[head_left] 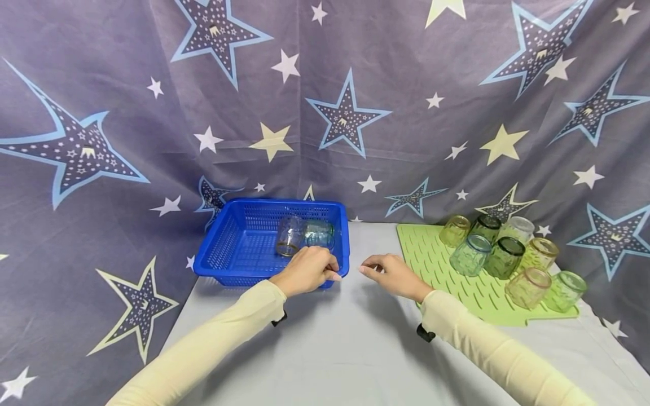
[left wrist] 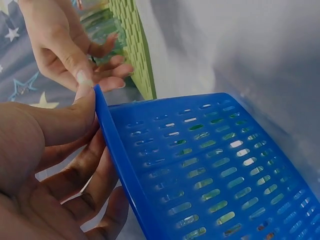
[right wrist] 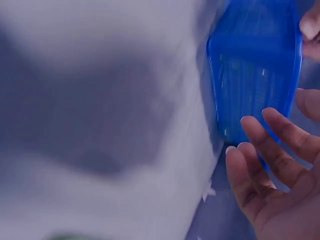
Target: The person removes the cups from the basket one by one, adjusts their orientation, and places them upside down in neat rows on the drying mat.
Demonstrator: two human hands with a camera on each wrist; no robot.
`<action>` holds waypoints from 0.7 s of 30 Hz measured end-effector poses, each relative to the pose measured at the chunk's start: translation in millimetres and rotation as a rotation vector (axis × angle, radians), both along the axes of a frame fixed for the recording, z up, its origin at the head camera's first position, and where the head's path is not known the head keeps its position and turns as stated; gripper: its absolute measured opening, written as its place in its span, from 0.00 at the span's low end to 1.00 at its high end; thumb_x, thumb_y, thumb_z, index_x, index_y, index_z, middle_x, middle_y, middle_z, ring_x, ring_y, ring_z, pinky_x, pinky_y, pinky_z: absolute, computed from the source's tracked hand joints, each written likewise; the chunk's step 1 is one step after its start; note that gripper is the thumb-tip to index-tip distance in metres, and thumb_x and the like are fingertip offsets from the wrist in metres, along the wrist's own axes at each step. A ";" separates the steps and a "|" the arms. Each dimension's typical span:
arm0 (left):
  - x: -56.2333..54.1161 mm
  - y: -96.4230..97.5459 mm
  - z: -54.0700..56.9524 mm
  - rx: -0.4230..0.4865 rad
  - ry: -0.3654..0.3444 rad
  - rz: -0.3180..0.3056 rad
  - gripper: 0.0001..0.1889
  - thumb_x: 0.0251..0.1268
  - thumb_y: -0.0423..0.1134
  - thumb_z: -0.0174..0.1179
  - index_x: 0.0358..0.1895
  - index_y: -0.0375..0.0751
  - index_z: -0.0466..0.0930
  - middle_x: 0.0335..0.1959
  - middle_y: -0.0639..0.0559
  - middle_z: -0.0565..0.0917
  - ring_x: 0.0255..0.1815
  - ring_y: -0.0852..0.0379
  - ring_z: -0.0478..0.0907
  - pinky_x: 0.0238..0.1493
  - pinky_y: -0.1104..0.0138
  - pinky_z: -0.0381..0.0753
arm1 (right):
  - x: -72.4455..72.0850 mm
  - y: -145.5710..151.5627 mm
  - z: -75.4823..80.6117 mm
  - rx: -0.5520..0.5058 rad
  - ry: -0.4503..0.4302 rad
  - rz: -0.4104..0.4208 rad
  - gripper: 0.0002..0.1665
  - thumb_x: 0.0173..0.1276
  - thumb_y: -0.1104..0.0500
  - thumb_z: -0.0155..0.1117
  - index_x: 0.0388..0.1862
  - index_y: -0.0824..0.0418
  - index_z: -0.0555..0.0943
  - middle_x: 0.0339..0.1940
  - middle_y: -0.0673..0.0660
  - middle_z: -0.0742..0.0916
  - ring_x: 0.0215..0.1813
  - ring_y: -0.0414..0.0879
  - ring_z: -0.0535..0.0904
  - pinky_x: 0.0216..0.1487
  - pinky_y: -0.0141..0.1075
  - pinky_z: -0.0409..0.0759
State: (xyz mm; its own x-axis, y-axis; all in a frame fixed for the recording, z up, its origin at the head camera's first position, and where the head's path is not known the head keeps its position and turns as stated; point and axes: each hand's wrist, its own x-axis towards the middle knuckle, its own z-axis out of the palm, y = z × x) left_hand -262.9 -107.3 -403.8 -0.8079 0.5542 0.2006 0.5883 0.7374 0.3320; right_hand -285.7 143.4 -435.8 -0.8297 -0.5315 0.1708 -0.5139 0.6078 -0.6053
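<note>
A blue plastic basket [head_left: 223, 248] with slotted walls stands on the table. Inside its right half are a clear glass with a brownish rim [head_left: 288, 235] and a greenish-blue glass [head_left: 321, 232]. My left hand [head_left: 307, 269] is over the basket's front right corner, fingers loosely bent. In the left wrist view its thumb [left wrist: 75, 117] lies close against the basket rim; whether it touches cannot be told. Just right of the basket, my right hand [head_left: 392, 275] hovers above the table with nothing in it. The right wrist view shows its fingers [right wrist: 280, 160] spread and slightly bent.
A light green slotted mat [head_left: 421, 248] lies on the table's right side. Several tinted glasses stand on it, among them a blue one [head_left: 469, 256], a dark green one [head_left: 504, 258] and a pink one [head_left: 528, 288]. A star-patterned grey cloth [head_left: 406, 141] hangs behind.
</note>
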 end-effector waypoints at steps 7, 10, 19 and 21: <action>0.5 0.1 0.8 -0.007 -0.007 0.018 0.10 0.64 0.45 0.73 0.38 0.43 0.92 0.32 0.55 0.89 0.28 0.64 0.82 0.31 0.70 0.81 | 14.4 -25.9 -2.8 -0.180 -0.296 -0.049 0.23 0.80 0.42 0.58 0.46 0.59 0.88 0.41 0.54 0.89 0.49 0.59 0.83 0.43 0.44 0.83; 1.1 0.5 0.4 -0.012 -0.007 0.015 0.10 0.65 0.46 0.72 0.37 0.43 0.92 0.32 0.55 0.89 0.27 0.65 0.81 0.30 0.71 0.80 | 19.4 -33.2 -4.7 -0.314 -0.467 -0.105 0.25 0.80 0.43 0.58 0.44 0.64 0.86 0.41 0.57 0.89 0.50 0.63 0.81 0.43 0.47 0.84; -6.1 -7.4 3.9 -0.005 -0.074 0.005 0.10 0.67 0.49 0.70 0.36 0.47 0.91 0.30 0.59 0.88 0.24 0.68 0.79 0.29 0.70 0.79 | 24.0 -40.7 -6.1 -0.479 -0.636 -0.193 0.21 0.80 0.49 0.60 0.45 0.66 0.86 0.42 0.61 0.89 0.51 0.64 0.80 0.42 0.46 0.84; -12.0 -14.1 5.7 0.002 -0.102 0.021 0.10 0.67 0.50 0.70 0.36 0.48 0.91 0.29 0.60 0.87 0.25 0.68 0.79 0.30 0.68 0.80 | 23.2 -41.6 -6.2 -0.481 -0.639 -0.183 0.21 0.79 0.48 0.60 0.46 0.67 0.86 0.43 0.63 0.89 0.51 0.65 0.80 0.42 0.45 0.84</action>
State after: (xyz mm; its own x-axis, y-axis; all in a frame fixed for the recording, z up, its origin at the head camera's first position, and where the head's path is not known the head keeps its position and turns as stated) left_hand -274.9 -121.4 -398.1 -0.8356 0.5364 0.1182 0.5357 0.7484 0.3910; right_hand -262.4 101.8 -442.0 -0.9104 -0.3676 -0.1897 0.1007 0.2478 -0.9636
